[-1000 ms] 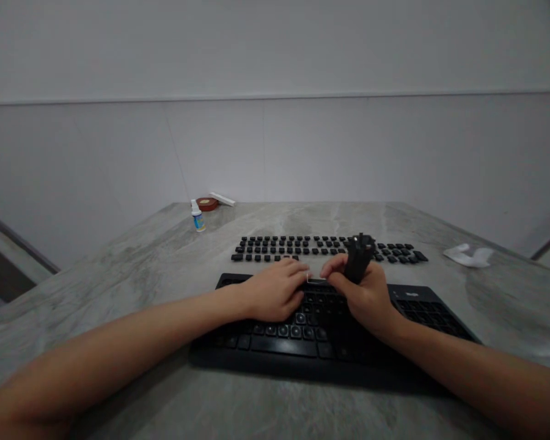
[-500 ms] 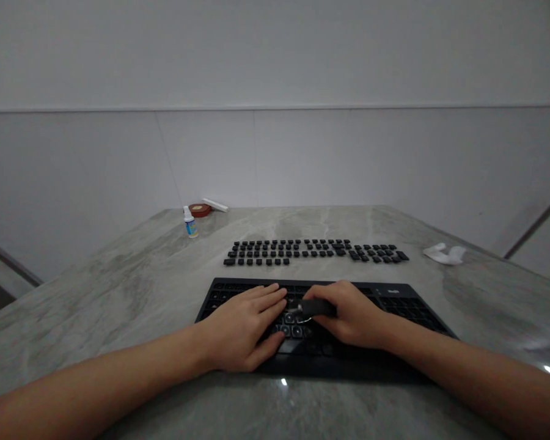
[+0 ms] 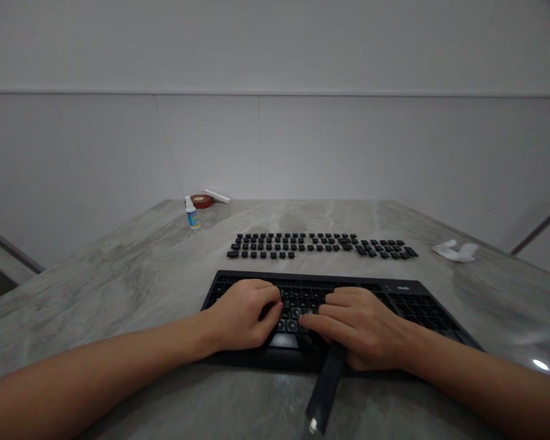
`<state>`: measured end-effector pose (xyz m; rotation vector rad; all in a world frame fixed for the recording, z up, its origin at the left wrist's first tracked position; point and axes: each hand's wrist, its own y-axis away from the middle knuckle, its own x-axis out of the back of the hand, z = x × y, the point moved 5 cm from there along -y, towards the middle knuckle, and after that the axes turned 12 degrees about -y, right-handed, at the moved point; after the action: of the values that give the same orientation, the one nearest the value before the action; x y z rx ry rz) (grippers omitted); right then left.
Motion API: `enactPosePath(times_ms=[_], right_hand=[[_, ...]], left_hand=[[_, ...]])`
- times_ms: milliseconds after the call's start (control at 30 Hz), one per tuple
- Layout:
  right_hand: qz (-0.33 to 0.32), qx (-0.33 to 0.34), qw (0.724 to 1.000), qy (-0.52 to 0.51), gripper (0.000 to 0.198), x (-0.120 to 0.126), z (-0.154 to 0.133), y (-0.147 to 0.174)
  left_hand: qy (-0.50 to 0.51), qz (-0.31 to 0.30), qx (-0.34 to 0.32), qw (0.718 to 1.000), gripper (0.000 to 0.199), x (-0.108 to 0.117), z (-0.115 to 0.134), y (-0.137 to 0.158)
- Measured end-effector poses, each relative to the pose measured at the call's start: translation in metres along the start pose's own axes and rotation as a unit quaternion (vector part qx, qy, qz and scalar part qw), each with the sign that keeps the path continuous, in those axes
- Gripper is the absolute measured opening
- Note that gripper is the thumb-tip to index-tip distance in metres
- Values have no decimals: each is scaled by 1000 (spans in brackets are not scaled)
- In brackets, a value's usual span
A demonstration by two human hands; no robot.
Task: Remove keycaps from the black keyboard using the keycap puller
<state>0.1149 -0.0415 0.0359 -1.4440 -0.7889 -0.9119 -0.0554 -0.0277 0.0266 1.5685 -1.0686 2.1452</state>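
A black keyboard (image 3: 302, 360) lies in front of me, many of its key positions bare of caps. My left hand (image 3: 247, 315) rests over its left half, fingers curled in with the thumb close to the index finger; whatever they may hold is hidden. Over the middle, my right hand (image 3: 360, 327) has its index finger stretched down to the exposed keys. Its other fingers grip a dark-handled tool (image 3: 326, 382), whose shiny end points back toward me past the keyboard's front edge. Removed black keycaps (image 3: 275, 246) lie in rows behind the keyboard.
More keycaps (image 3: 385, 249) sit in rows at the right. Crumpled white tissue (image 3: 455, 251) lies beyond them. At the back left stand a small spray bottle (image 3: 192, 215), a reddish-brown box (image 3: 201, 201) and a white strip (image 3: 217, 196). A wall rises behind the grey marbled table (image 3: 132, 299).
My left hand has curled its outspread fingers. My right hand has turned the tool's metal end from the keys toward me and put its index finger on the keys. The view has tilted slightly.
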Motion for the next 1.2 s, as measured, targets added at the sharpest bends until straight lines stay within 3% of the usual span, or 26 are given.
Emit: enactPosePath(times_ms=[267, 467, 800, 900, 1067, 1200], right_hand=[[46, -61, 997, 3, 18, -5, 10, 5], [60, -19, 998, 13, 18, -1, 3, 2], [84, -16, 996, -12, 14, -2, 5, 3], [81, -14, 996, -37, 17, -2, 7, 4], [63, -12, 997, -53, 10, -2, 7, 7], [64, 2, 997, -47, 16, 0, 5, 9]], left_hand=[[9, -10, -4, 1000, 18, -2, 0, 0], [20, 2, -20, 1000, 21, -3, -2, 2], [22, -4, -41, 999, 26, -2, 2, 1], [12, 5, -17, 1000, 24, -1, 0, 1], [-77, 8, 77, 994, 28, 1, -8, 1], [-95, -70, 115, 986, 49, -7, -14, 0]])
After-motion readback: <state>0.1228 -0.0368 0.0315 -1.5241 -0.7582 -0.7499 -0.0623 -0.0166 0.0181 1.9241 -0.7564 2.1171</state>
